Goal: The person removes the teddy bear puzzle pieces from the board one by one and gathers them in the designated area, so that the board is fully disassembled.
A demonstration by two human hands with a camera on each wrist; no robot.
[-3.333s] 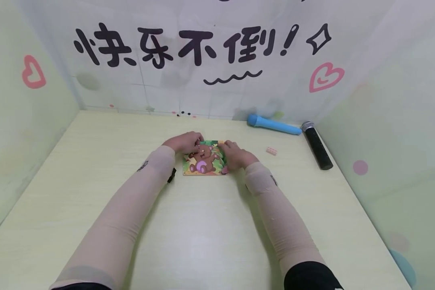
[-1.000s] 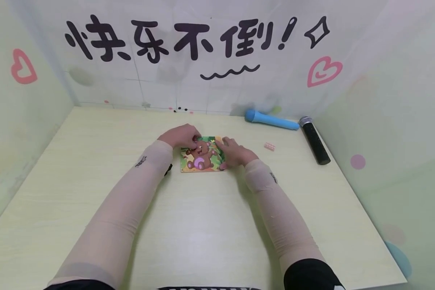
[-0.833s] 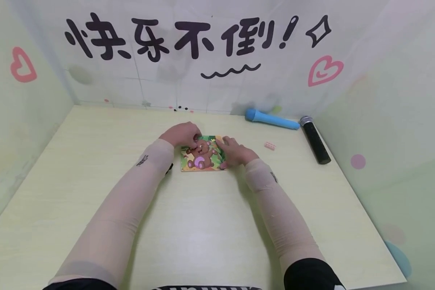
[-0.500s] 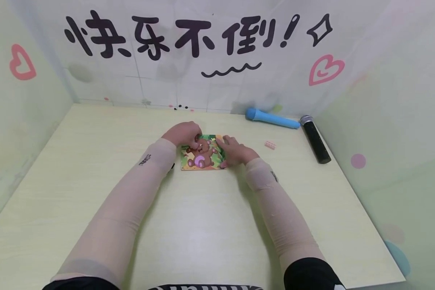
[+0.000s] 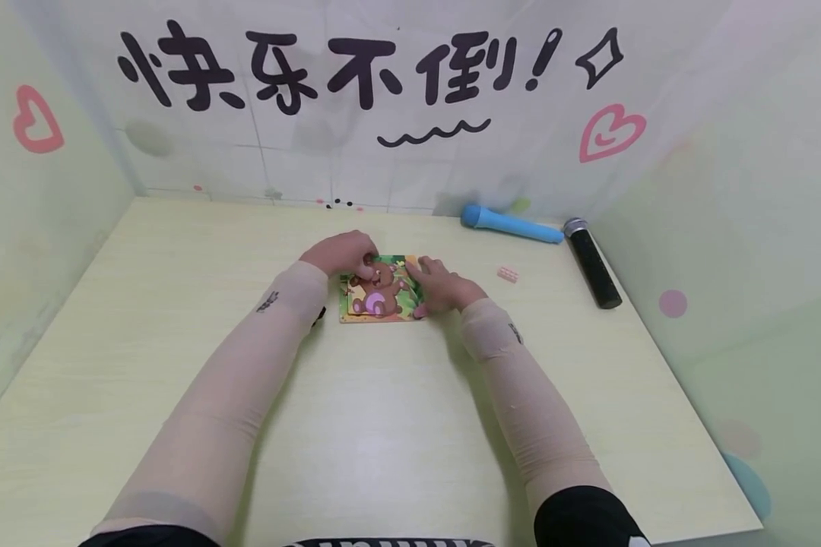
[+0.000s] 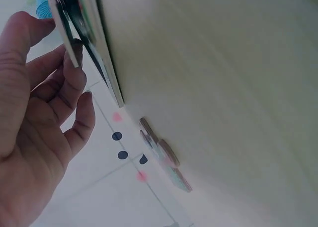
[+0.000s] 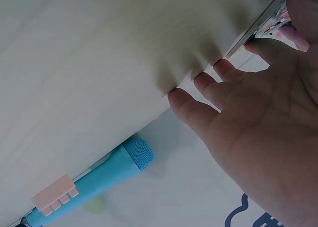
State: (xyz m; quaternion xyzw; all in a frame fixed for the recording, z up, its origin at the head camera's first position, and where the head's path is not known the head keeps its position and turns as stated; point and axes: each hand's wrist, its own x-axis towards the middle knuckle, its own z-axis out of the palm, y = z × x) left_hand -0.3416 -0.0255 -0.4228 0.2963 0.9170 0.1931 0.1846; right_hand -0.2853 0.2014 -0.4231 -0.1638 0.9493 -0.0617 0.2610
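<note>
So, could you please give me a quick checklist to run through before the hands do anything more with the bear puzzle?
1. Bear puzzle flat on table: ok.
2. Left hand on puzzle's far left corner, fingertips curled on it: ok.
3. Right hand steadying the right edge: ok.
4. All pieces seated: cannot tell, hands cover parts.
5. Blue microphone, black microphone and pink clip apart from the puzzle: ok.

My left hand [image 5: 342, 253] covers the bear puzzle's [image 5: 381, 292] top-left corner; my right hand [image 5: 441, 287] hides its right edge; the left wrist view blurs the board.
</note>
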